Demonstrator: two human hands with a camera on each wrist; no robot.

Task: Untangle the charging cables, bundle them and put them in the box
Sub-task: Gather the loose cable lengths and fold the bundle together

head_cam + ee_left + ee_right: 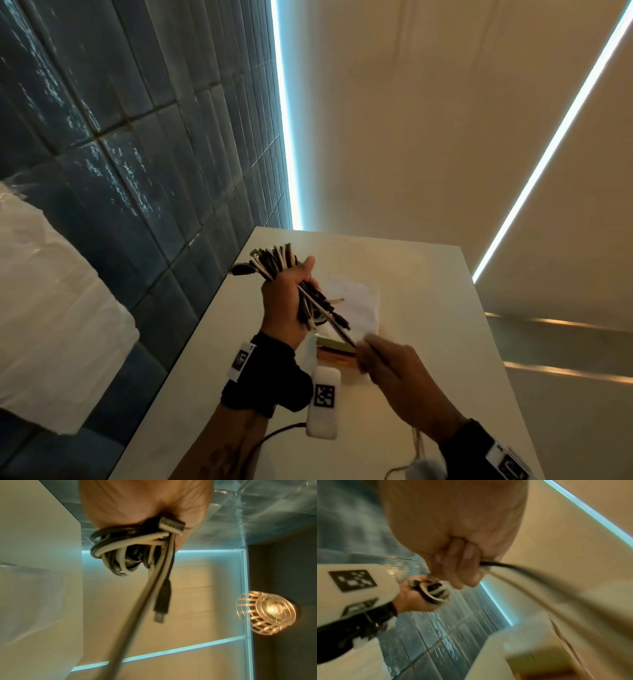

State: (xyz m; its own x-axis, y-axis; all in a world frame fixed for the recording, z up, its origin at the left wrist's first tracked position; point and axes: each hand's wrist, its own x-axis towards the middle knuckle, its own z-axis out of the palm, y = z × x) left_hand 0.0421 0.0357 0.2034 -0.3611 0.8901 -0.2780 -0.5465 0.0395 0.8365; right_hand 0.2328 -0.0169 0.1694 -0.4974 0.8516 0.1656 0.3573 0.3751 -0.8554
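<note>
My left hand [287, 301] grips a folded bundle of black and white charging cables [274, 262] above the white table [428, 308]. The loops fan out above the fist and plug ends stick out below it. In the left wrist view the coiled bundle [120, 550] sits in the palm with a black plug [163, 599] dangling. My right hand [387, 359] pinches two loose cable strands [513, 569], one black and one white, pulled taut from the bundle. A small box [339, 349] with yellow and orange edges lies on the table under the hands, partly hidden.
A clear plastic sheet [356, 301] lies on the table beyond the box. A dark tiled wall [137, 171] runs along the table's left edge. A white covered object [51, 308] stands at the left. A thin cord [414, 452] trails near my right wrist.
</note>
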